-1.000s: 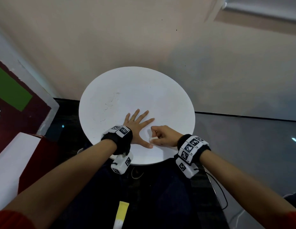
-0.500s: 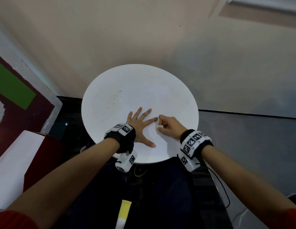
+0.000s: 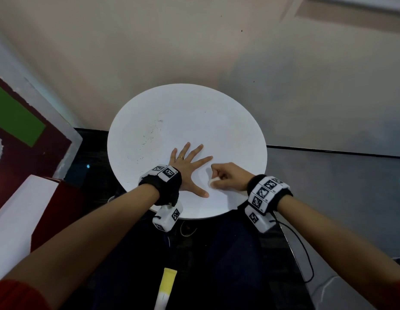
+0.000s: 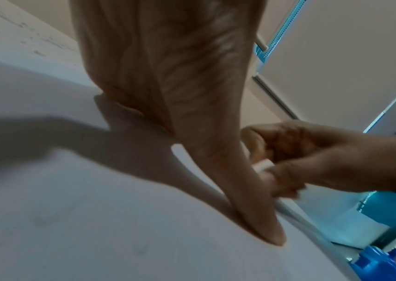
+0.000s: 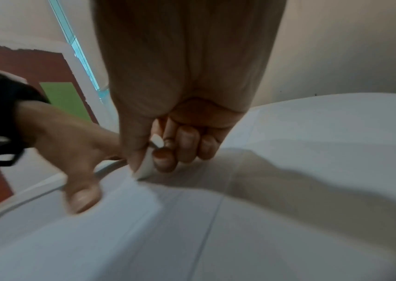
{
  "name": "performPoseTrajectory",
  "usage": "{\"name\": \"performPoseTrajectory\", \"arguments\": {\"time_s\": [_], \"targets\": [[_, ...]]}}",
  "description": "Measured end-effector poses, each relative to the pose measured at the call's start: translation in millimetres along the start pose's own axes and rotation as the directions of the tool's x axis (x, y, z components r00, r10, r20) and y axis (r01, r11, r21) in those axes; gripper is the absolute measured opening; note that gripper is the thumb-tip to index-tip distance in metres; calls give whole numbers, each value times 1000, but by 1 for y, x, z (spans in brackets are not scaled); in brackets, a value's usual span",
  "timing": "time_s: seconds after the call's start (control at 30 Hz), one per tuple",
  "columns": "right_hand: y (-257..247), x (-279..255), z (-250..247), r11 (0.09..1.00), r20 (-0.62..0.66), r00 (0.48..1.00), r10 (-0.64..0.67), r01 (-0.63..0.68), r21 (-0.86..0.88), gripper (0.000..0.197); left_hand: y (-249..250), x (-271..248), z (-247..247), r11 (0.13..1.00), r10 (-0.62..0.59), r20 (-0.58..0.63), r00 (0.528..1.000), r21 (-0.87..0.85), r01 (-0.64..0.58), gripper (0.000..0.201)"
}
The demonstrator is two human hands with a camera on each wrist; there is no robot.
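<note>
The left hand (image 3: 185, 168) lies palm down on the paper (image 3: 219, 203), fingers straight and spread, pressing it flat. The paper rests on the near part of the round white table (image 3: 172, 113). The right hand (image 3: 228, 177) is curled and pinches a small white eraser (image 3: 213, 181) between thumb and forefinger. The lower end of the eraser touches the paper just beside the left thumb. A yellow tube (image 3: 168, 285) lies below the table edge, near the person. A red and green board (image 3: 15, 121) stands to the left.
</note>
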State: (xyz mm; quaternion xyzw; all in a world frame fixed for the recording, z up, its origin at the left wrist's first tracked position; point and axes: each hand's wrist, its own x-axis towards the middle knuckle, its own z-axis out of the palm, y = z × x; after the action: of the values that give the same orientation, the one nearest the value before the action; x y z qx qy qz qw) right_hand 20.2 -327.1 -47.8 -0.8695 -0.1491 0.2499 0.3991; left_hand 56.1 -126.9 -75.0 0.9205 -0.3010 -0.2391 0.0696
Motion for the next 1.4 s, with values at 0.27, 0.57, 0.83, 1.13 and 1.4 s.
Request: {"name": "performPoseTrajectory", "arguments": {"time_s": [0.27, 0.57, 0.83, 1.13, 1.4], "targets": [[5, -15, 9, 999, 56, 998, 4, -1, -48, 31, 0, -1, -1, 1000, -7, 4, 1000, 8, 7, 123], [5, -12, 3, 999, -40, 998, 40, -41, -25, 28, 0, 0, 0, 1000, -8, 3, 1000, 2, 8, 123], [10, 7, -9, 998, -233, 971, 54, -60, -20, 28, -2, 0, 0, 1000, -4, 2, 1000, 9, 4, 124], [7, 15, -13, 996, -268, 962, 52, -68, -51, 29, -1, 0, 1, 1000, 2, -9, 1000, 17, -2, 126], [-7, 16, -2, 996, -82, 996, -26, 19, -84, 29, 0, 1, 2, 1000, -6, -25, 1000, 11, 7, 136]]}}
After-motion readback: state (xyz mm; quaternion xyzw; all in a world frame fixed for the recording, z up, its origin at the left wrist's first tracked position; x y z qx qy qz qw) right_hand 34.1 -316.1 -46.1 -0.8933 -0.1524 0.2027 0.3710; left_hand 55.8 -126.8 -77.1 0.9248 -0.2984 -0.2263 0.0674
